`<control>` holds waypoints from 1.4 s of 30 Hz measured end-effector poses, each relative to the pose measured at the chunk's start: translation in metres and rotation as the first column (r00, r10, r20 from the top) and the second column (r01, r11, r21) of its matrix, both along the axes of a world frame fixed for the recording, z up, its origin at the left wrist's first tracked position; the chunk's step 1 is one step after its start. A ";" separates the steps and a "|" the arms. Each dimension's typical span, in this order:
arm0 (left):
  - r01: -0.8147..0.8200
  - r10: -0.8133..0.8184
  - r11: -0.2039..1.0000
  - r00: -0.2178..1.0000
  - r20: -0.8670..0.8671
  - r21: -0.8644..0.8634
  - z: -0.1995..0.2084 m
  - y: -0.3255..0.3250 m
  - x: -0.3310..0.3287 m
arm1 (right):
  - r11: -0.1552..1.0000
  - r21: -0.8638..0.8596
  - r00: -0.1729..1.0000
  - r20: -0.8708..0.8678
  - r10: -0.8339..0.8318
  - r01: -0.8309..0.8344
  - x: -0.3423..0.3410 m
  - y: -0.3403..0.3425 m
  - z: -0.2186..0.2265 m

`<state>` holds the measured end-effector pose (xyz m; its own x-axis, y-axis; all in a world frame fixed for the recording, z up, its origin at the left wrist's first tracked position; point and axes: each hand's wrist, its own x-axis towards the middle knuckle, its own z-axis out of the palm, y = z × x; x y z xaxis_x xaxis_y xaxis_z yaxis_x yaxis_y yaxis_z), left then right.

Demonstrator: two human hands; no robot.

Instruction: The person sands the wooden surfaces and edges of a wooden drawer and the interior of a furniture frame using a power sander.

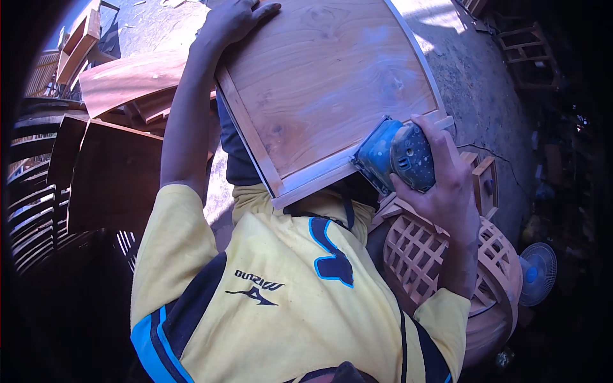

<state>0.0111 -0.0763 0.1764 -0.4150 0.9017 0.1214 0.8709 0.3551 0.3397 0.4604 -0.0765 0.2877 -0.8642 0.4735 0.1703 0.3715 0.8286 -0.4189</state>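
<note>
A framed wooden panel (319, 70), like a cabinet door, lies tilted across my lap with its near corner close to my waist. My left hand (235, 22) rests on the panel's far left edge, its visible fingers stretched over the wood; the top of the picture cuts off part of it. Wrapped round a blue, dusty electric sander (399, 156) is my right hand (447, 175). The sander sits on the near rail of the frame, at the right corner. Its sanding face is hidden from view.
Curved reddish wooden boards (131, 80) and a dark panel (115, 179) stand at the left, beside slatted wooden pieces (29, 198). Close by my right arm is a lattice-work wooden piece (415, 255), with a blue fan (538, 274) beyond it. A wooden frame (527, 54) stands far right.
</note>
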 end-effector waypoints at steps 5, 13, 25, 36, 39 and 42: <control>0.005 -0.005 1.000 0.999 -0.040 0.017 0.014 -0.009 0.015 | 0.953 -0.139 0.952 0.110 0.285 -0.270 -0.049 -0.069 0.000; -0.018 0.019 1.000 0.996 0.083 -0.011 0.020 -0.014 0.012 | 0.902 -0.109 0.890 0.148 0.431 -0.419 -0.073 -0.077 0.002; 0.032 -0.036 0.998 0.997 0.064 0.052 -0.002 -0.024 -0.006 | 0.997 0.020 0.988 0.137 0.074 -0.077 -0.062 -0.022 0.001; -0.021 0.018 0.999 0.997 0.074 0.038 0.010 -0.016 0.002 | 0.950 0.075 0.953 -0.019 -0.302 0.303 -0.093 0.111 -0.013; -0.039 0.037 0.999 0.998 0.054 0.032 0.012 -0.018 0.001 | 0.981 0.026 0.981 -0.021 -0.194 0.194 -0.104 0.105 -0.010; 0.080 -0.071 0.995 0.988 0.136 -0.061 0.013 -0.002 -0.013 | 0.997 0.064 0.981 -0.190 -0.025 0.038 -0.088 0.096 -0.005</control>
<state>-0.0018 -0.0778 0.1898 -0.3537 0.9353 0.0084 0.8448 0.3155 0.4322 0.3722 0.0192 0.2830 -0.7982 0.4818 0.3615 0.3172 0.8464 -0.4278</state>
